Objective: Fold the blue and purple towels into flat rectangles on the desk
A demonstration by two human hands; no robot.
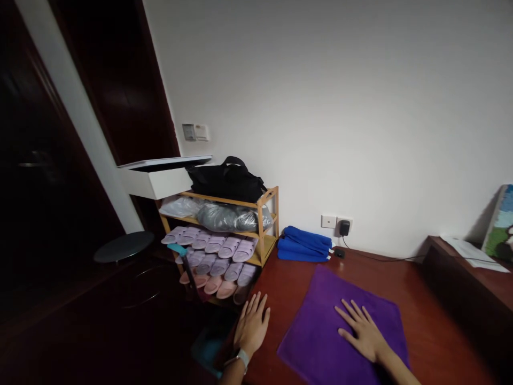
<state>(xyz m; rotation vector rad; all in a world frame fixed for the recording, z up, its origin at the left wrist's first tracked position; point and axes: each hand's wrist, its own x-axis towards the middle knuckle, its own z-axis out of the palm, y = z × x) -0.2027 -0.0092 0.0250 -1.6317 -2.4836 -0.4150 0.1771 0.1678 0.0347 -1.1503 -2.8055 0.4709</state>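
Wooden rack [261, 235] with rows of slippers [240, 249] (lilac above, pink below), a black bag [228, 183] on top and a white box [170, 183] beside the bag. Left, a round stool [124, 247]; right, a plugged-in adapter [344, 228].

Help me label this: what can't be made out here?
In the head view:
Right hand: palm hidden by its back.
Purple cloth: near part cut off by the bottom edge.
Black bag: contents hidden by its fabric.
Colourful picture: rest cut off by the right edge.
Papers: any text too small.
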